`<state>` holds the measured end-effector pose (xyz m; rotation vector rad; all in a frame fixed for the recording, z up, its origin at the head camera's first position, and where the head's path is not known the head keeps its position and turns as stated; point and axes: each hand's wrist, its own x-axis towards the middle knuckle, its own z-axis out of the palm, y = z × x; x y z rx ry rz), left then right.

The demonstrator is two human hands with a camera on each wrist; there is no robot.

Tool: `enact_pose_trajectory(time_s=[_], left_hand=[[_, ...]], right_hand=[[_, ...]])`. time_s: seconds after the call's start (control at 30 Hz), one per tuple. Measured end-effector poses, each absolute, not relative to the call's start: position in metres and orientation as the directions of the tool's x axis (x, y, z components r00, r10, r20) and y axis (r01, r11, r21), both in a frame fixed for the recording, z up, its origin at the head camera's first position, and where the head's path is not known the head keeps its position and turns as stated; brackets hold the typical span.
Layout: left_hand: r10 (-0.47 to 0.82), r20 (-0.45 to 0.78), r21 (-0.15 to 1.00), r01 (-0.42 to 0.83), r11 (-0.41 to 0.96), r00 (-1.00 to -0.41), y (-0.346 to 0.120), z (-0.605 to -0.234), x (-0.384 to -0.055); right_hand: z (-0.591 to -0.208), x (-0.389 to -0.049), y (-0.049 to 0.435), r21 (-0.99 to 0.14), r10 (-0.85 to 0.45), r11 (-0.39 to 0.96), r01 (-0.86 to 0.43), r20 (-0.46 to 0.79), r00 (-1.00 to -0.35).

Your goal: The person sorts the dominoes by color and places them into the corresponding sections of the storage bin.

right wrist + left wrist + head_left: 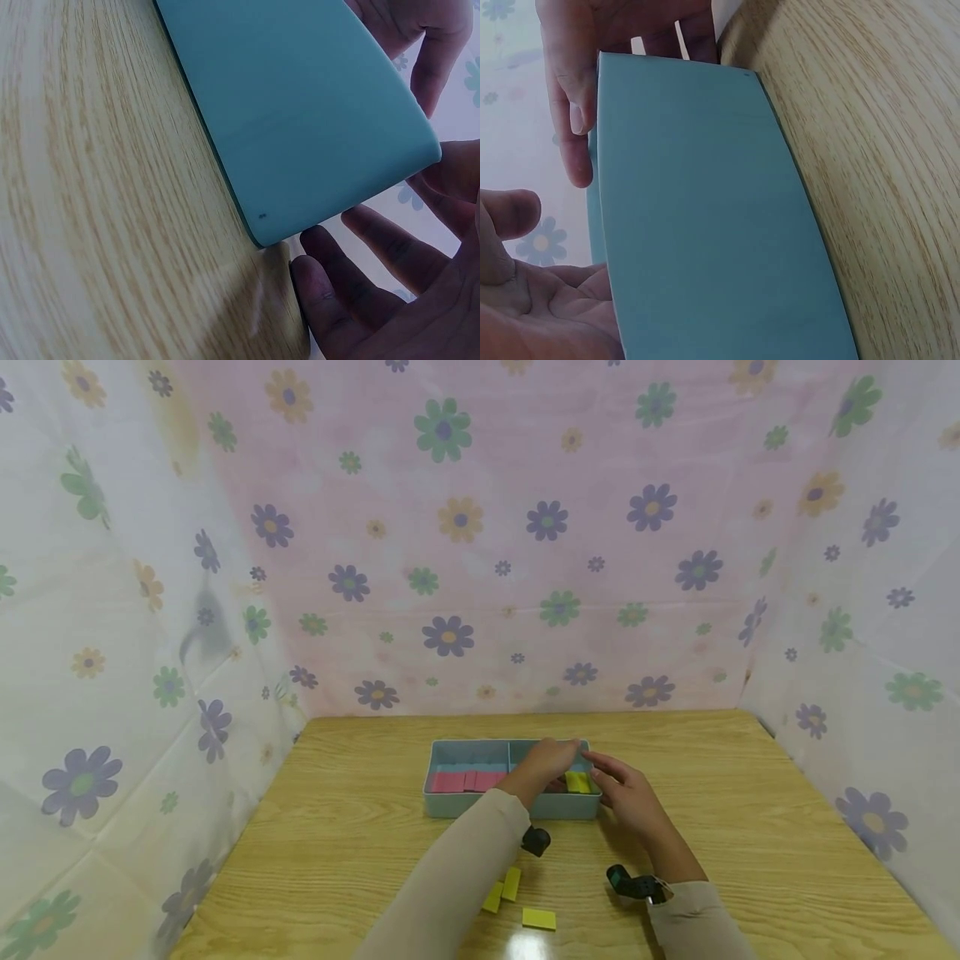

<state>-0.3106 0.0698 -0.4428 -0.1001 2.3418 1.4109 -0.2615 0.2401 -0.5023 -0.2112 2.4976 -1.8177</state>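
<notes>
A blue-green two-compartment box point(465, 807) stands on the table. Flat pink pieces point(468, 782) lie in its left compartment and flat yellow pieces point(577, 782) in the right one. My left hand point(546, 762) reaches over the near wall into the right compartment. Its thumb stands apart from the fingers in the left wrist view, and the box wall hides the fingertips. At the right end of the box is my right hand point(633, 797), fingers spread along the outside of the end wall, thumb at the near rim corner.
Several loose yellow pieces point(539, 919) lie on the wooden table point(337, 868) in front of the box, partly behind the left sleeve point(457, 868). Flowered cloth point(510, 543) encloses the back and both sides. A black wrist camera point(630, 883) sits below the right hand.
</notes>
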Motion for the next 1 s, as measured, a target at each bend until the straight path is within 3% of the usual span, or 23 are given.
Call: enact_pose_trajectory(time_s=[0.33,0.53,1.0], left_hand=[[0.143,-0.362,0.824,-0.245,0.51,-0.921,0.069,-0.438,-0.309],[0.184,-0.361,0.865,-0.255,0.432,-0.914,0.065,-0.427,-0.306],[0.351,-0.235,0.929,-0.104,0.354,-0.906,0.022,-0.408,-0.29]], right_hand=[[-0.504,-0.266,0.241,-0.946,-0.135,0.314,-0.082,0.041,-0.99],[-0.506,-0.265,0.241,-0.95,-0.125,0.307,-0.062,0.024,-0.992],[-0.506,-0.267,0.241,-0.961,-0.124,0.273,-0.047,0.013,-0.992]])
